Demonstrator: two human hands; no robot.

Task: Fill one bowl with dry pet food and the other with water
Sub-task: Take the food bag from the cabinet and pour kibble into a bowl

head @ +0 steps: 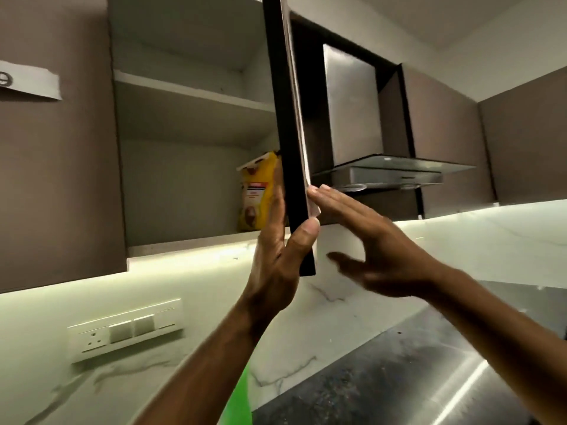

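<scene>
While the wall cabinet door [290, 127] stands swung open and edge-on to the camera, the left hand [276, 259] holds its lower edge, thumb pressed on the near face and fingers reaching behind it. The right hand [377, 250] sits at 3 o'clock from the door, fingers straight and released, their tips touching the door's pale outer face. The yellow pet food bag [256, 194] stands upright on the bottom shelf of the open cabinet [184, 148], at its right end, at 9 o'clock from the door's edge and partly hidden by the left hand. At 2 o'clock hangs a steel chimney hood [389, 173]. At 7 o'clock a switch plate [125, 328] is fixed on the marble backsplash. A paper label [29, 84] marked 9 is stuck to the cabinet door at 10 o'clock.
</scene>
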